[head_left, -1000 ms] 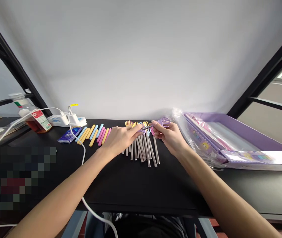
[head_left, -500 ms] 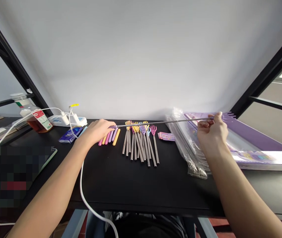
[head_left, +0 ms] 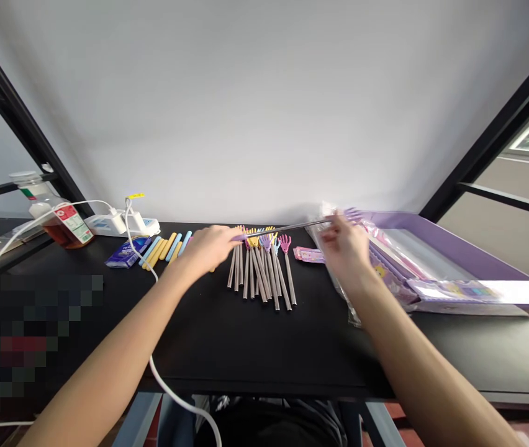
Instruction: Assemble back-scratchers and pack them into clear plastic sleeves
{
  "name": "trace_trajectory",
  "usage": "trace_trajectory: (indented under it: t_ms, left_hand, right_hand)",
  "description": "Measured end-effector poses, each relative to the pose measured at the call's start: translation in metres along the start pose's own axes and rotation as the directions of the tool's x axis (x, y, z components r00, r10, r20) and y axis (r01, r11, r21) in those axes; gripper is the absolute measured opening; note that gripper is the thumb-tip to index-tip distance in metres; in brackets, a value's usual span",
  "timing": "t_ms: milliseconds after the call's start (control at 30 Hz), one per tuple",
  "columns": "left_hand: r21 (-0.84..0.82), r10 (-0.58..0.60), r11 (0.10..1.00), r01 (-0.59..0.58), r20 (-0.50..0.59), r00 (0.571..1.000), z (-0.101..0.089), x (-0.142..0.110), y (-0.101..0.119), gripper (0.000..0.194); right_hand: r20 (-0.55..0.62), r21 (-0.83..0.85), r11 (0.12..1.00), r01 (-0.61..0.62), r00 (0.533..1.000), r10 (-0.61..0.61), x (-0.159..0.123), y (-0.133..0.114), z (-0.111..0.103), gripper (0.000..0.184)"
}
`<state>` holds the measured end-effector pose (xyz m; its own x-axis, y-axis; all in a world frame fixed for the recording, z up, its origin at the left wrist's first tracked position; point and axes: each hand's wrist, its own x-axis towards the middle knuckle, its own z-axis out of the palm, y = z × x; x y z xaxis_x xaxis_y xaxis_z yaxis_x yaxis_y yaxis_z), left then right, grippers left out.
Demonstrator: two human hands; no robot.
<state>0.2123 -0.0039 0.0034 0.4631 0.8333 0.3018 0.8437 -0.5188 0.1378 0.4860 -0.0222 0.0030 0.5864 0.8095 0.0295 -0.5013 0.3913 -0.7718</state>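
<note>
A telescopic back scratcher (head_left: 287, 228) with a thin metal rod stretches between my two hands, above the desk. My left hand (head_left: 211, 248) is closed round its purple handle. My right hand (head_left: 346, 243), slightly blurred, grips the far end of the rod just below the purple claw (head_left: 352, 215). Beneath the rod lie several claw heads on metal tubes (head_left: 271, 273), in yellow, pink, purple and blue. Left of them, partly behind my left hand and wrist, is a row of yellow and blue handles (head_left: 166, 247); others there are hidden.
On the right, a purple box (head_left: 460, 242) stands beside clear plastic bags (head_left: 323, 214) and pink cards (head_left: 308, 255). On the left are a blue packet (head_left: 127, 251), a white power strip (head_left: 150, 226), a bottle (head_left: 69, 223) and a white cable (head_left: 171, 391) crossing the desk edge.
My hands have come closer together, the right one moving left and the left one right. The back scratcher's rod spans a shorter length, and more yellow and blue handles show.
</note>
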Motion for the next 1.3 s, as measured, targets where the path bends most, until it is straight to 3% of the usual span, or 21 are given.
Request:
trace_trajectory:
  t_ms: [67, 133, 200, 367, 567, 733, 867, 1033, 1167, 1233, 1300]
  left_hand:
    - [-0.031, -0.165, 0.985, 0.172, 0.17, 0.972, -0.013, -0.004, -0.023, 0.029]
    - [-0.075, -0.209, 0.968, 0.238, 0.277, 0.938, -0.021, -0.007, -0.036, 0.03]
    - [-0.035, -0.255, 0.96, 0.278, 0.303, 0.918, -0.025, -0.009, -0.038, 0.031]
    - [-0.009, -0.248, 0.967, 0.253, 0.173, 0.953, -0.022, -0.007, -0.021, 0.027]
    - [-0.033, -0.212, 0.975, 0.219, 0.147, 0.966, -0.02, -0.008, -0.015, 0.033]
    - [0.005, -0.273, 0.961, 0.276, 0.165, 0.948, -0.02, -0.003, -0.024, 0.032]
    - [0.176, -0.37, 0.914, 0.366, -0.009, 0.929, -0.02, 0.0, -0.038, 0.02]
    - [0.19, -0.346, 0.92, 0.343, -0.023, 0.938, -0.025, -0.005, -0.04, 0.024]
    - [0.124, -0.249, 0.962, 0.242, 0.043, 0.967, -0.02, -0.004, -0.022, 0.032]
    - [0.091, -0.147, 0.985, 0.143, 0.036, 0.988, -0.012, -0.001, -0.006, 0.035]
    - [0.109, 0.008, 0.994, 0.003, -0.097, 0.995, -0.002, 0.003, 0.012, 0.025]
  right_hand:
    - [-0.287, 0.139, 0.983, 0.118, 0.955, -0.074, 0.017, -0.026, -0.008, 0.034]
    - [-0.347, 0.153, 0.979, 0.135, 0.935, -0.075, 0.027, -0.046, -0.015, 0.036]
    - [-0.359, 0.158, 0.975, 0.154, 0.929, -0.088, 0.03, -0.055, -0.019, 0.037]
    - [-0.318, 0.214, 0.966, 0.148, 0.945, -0.074, 0.026, -0.053, -0.021, 0.04]
    - [-0.32, 0.211, 0.964, 0.161, 0.943, -0.088, 0.029, -0.053, -0.024, 0.043]
    - [-0.381, 0.156, 0.963, 0.218, 0.913, -0.145, 0.038, -0.062, -0.031, 0.043]
    - [-0.447, 0.166, 0.967, 0.192, 0.889, -0.1, 0.042, -0.067, -0.037, 0.048]
    - [-0.411, 0.197, 0.958, 0.209, 0.905, -0.112, 0.042, -0.068, -0.042, 0.047]
    - [-0.351, 0.202, 0.957, 0.206, 0.928, -0.125, 0.038, -0.056, -0.036, 0.046]
    - [-0.266, 0.201, 0.963, 0.178, 0.956, -0.122, 0.03, -0.041, -0.027, 0.039]
    - [-0.038, 0.134, 0.987, 0.093, 0.995, -0.088, 0.017, -0.022, -0.015, 0.032]
